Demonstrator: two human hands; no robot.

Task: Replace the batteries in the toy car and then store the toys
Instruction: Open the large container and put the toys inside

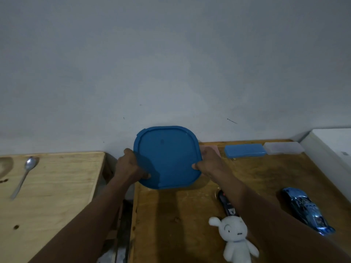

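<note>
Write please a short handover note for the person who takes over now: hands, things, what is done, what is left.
Left hand and right hand grip opposite edges of the blue lid at the far side of the table. Whether a box sits under it is hidden.
The toy car lies at the right and the white plush toy near the front, both untouched.
Done: the battery change cannot be judged from here.
Left: both toys are not yet stored.

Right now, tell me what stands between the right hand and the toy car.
Nothing visible does. The right hand grips the blue lid together with the left hand; bare table runs from it to the toy car. The dark object under the forearm lies off that path, nearer the person.
</note>
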